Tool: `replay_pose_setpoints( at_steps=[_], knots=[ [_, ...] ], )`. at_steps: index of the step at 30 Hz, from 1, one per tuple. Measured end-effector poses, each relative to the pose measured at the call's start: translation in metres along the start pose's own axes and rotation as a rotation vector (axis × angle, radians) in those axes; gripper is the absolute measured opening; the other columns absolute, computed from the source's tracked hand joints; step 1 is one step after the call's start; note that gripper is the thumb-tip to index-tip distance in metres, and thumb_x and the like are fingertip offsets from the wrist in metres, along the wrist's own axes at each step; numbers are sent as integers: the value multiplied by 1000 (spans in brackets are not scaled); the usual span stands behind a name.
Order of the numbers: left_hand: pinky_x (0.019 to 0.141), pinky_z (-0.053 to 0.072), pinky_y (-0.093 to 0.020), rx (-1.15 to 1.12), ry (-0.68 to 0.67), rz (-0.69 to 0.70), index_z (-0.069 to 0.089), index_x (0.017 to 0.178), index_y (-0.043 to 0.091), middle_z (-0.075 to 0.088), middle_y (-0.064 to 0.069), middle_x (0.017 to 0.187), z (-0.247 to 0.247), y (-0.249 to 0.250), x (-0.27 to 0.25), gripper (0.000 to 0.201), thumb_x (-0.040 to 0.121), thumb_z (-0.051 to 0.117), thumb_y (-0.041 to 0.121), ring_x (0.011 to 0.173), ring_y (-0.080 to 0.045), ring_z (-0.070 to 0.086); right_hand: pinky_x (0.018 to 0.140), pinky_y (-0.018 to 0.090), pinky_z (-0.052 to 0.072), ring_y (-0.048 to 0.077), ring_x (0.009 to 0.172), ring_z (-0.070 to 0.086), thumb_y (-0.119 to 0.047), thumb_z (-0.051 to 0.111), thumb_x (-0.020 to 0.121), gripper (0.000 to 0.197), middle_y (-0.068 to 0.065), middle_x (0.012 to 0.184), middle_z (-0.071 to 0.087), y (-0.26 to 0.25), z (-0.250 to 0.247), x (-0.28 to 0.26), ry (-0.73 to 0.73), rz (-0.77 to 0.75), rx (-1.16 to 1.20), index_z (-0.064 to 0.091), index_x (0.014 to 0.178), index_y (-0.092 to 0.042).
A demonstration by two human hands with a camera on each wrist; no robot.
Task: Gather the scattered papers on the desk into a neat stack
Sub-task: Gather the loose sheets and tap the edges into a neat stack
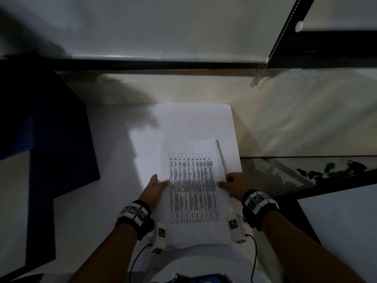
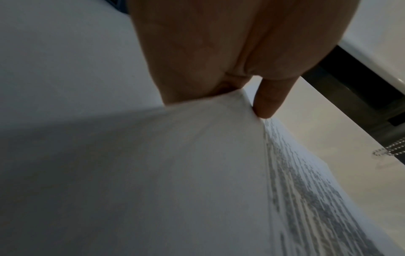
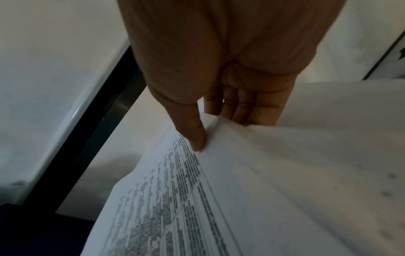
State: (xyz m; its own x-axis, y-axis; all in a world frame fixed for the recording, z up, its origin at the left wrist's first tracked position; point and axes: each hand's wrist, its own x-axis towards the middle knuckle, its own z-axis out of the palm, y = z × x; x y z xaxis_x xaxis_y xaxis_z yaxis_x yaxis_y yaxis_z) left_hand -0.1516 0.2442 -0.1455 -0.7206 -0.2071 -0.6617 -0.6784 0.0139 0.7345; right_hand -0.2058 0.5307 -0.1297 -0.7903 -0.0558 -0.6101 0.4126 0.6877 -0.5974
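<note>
A stack of white papers [image 1: 193, 180] with a printed table on its top sheet is held up between both hands over the white desk. My left hand [image 1: 156, 185] grips its left edge, thumb on top [image 2: 266, 105], paper [image 2: 197, 155] below it. My right hand [image 1: 230, 183] grips the right edge, with the thumb [image 3: 195, 133] pressed on the printed sheet [image 3: 175, 199] and the fingers underneath. A larger blank white sheet [image 1: 193, 123] lies flat on the desk beneath and beyond the stack.
A dark blue box [image 1: 47, 123] stands on the desk at the left. A black window frame [image 1: 183, 65] runs along the back, with a bead chain [image 1: 259, 76] hanging at the right. A glass surface [image 1: 306, 174] adjoins the desk on the right.
</note>
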Motion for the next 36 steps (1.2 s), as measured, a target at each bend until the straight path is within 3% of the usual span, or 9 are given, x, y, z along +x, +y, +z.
replay_pose_setpoints(
  at_steps=[3, 7, 10, 15, 18, 22, 28, 32, 36],
  knots=[
    [61, 42, -32, -37, 7, -14, 37, 80, 14, 46, -6, 72, 1, -4, 4, 28, 97, 58, 19, 64, -19, 49, 75, 49, 59, 33, 78, 69, -35, 74, 78, 24, 13, 81, 71, 2, 1, 3, -26, 5, 93, 65, 74, -13],
    [53, 40, -28, -37, 16, -23, 33, 78, 15, 42, -4, 71, 3, -5, 5, 32, 97, 58, 21, 59, -18, 44, 75, 47, 59, 32, 86, 69, -16, 66, 86, 2, 14, 94, 71, -4, 3, 1, -65, 34, 287, 65, 88, -16],
    [60, 42, -33, -37, 21, -23, 36, 81, 13, 43, -8, 74, 3, -7, 5, 28, 95, 60, 19, 65, -20, 47, 79, 49, 57, 35, 94, 67, -3, 53, 89, 19, 15, 102, 68, -7, 7, -4, -141, 103, 470, 60, 103, -14],
    [65, 49, -33, -109, 49, -55, 46, 122, 13, 54, -15, 98, 7, -8, 2, 34, 89, 54, 13, 76, -25, 56, 90, 58, 52, 42, 101, 64, 8, 43, 86, 34, 24, 111, 65, -2, 11, -5, -166, 143, 596, 58, 114, -4],
    [61, 48, -29, -127, 80, -54, 44, 120, 18, 57, -11, 96, 11, -9, 0, 26, 98, 44, 6, 71, -22, 56, 87, 50, 55, 38, 98, 65, 1, 47, 90, 27, 22, 109, 67, -4, 8, -8, -135, 152, 649, 59, 114, -1],
    [75, 50, -39, -110, 91, -66, 44, 129, 16, 58, -11, 101, 11, -10, 1, 32, 98, 48, 12, 81, -25, 58, 73, 45, 60, 33, 84, 70, -26, 71, 83, 29, 17, 91, 71, 7, 1, -3, -63, 96, 282, 66, 97, -1],
    [79, 50, -39, -40, 96, -55, 36, 138, 12, 55, -7, 98, 10, -5, -2, 46, 96, 54, 20, 84, -24, 57, 90, 51, 54, 33, 96, 69, -6, 58, 92, 9, 21, 105, 70, 10, 7, -3, -128, 128, 522, 67, 93, -8],
    [87, 53, -46, -68, 61, -42, 43, 128, 18, 60, -14, 115, 9, -4, -5, 39, 94, 59, 28, 93, -26, 62, 90, 57, 53, 37, 97, 69, -4, 52, 90, 18, 18, 101, 72, 11, 5, -1, -135, 149, 546, 68, 96, -8],
    [89, 53, -41, 87, 143, 23, 44, 133, 17, 59, -8, 114, 13, -10, -8, 43, 97, 56, 36, 101, -26, 61, 85, 57, 55, 36, 93, 69, -13, 60, 86, 14, 16, 100, 72, 12, 7, 3, -75, 85, 388, 67, 97, -11]
  ],
)
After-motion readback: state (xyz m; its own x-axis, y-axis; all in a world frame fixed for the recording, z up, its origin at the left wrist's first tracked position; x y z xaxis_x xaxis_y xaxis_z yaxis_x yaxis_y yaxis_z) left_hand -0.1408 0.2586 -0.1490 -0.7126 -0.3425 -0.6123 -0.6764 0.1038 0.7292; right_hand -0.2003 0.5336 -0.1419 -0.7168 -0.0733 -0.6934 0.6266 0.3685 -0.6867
